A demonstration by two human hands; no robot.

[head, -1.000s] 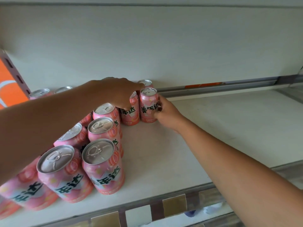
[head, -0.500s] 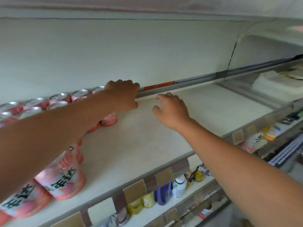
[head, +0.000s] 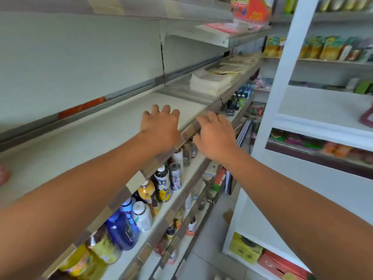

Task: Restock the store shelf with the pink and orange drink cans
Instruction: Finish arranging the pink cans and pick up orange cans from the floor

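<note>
Fingers (head: 155, 110) on both hands hold nothing. At the far left edge of the view a blurred sliver of a pink can (head: 3, 175) stands on the shelf (head: 90, 134), well apart from both hands; no orange can can be made out. Further right, the left hand (head: 161, 130) hangs palm down over the shelf near its front edge, its fingers loosely spread and slightly bent; whether they touch the surface cannot be told. Just beside it, the right hand (head: 216, 136) sits at the shelf's front rail (head: 188, 131), its fingers bent over the top of the rail and the thumb below it, with nothing in its grasp.

Under the arms, the next shelf down carries a blue bottle (head: 121, 231), a white bottle (head: 142, 219), a dark tea bottle (head: 161, 178) and a silver can (head: 175, 176). Beyond the hands on the upper shelf lies a stack of white flat packs (head: 210, 82). At the right stands a white shelving unit (head: 282, 77) with a yellow carton (head: 245, 249) low down.
</note>
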